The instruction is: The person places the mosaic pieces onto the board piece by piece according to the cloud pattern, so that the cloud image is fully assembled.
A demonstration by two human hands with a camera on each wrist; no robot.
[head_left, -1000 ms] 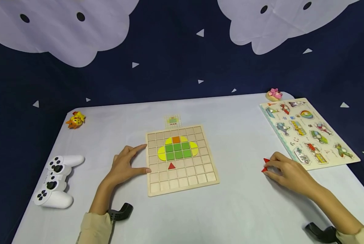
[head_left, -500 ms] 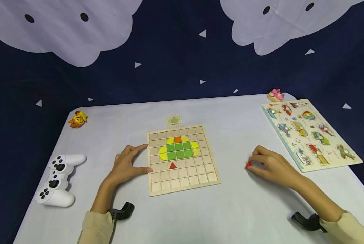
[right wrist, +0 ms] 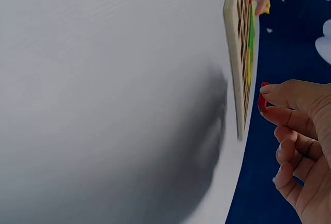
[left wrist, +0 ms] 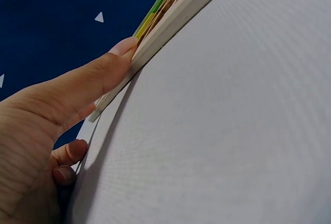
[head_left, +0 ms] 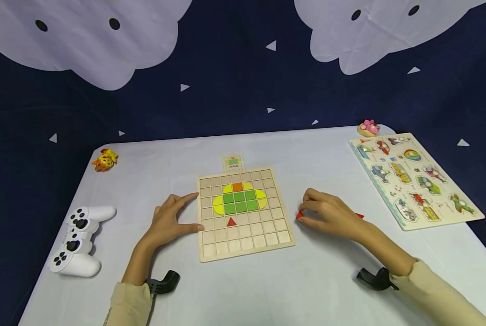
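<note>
A square wooden grid board [head_left: 247, 255] lies on the white table. In its cells sit green squares [head_left: 240, 207], an orange square [head_left: 237, 187], yellow rounded pieces [head_left: 218, 205] and a red triangle [head_left: 231, 222]. My left hand [head_left: 168, 220] rests at the board's left edge, thumb and index finger spread along it; the left wrist view shows the thumb [left wrist: 98, 81] against the side. Right of the board, my right hand [head_left: 328, 212] pinches a red triangle tile [right wrist: 263, 98] between thumb and index finger, above the table. Another red triangle [head_left: 359, 215] shows behind that hand's wrist.
A small pattern card [head_left: 233, 162] lies beyond the board. At the left are a white game controller [head_left: 76, 244] and a yellow-orange toy figure [head_left: 105, 160]. A vehicle picture puzzle [head_left: 418, 181] and a pink figurine [head_left: 369, 128] are at the right.
My right hand has moved left towards the board with one red triangle tile, leaving another red triangle on the table. The left hand has stayed at the board's edge.
</note>
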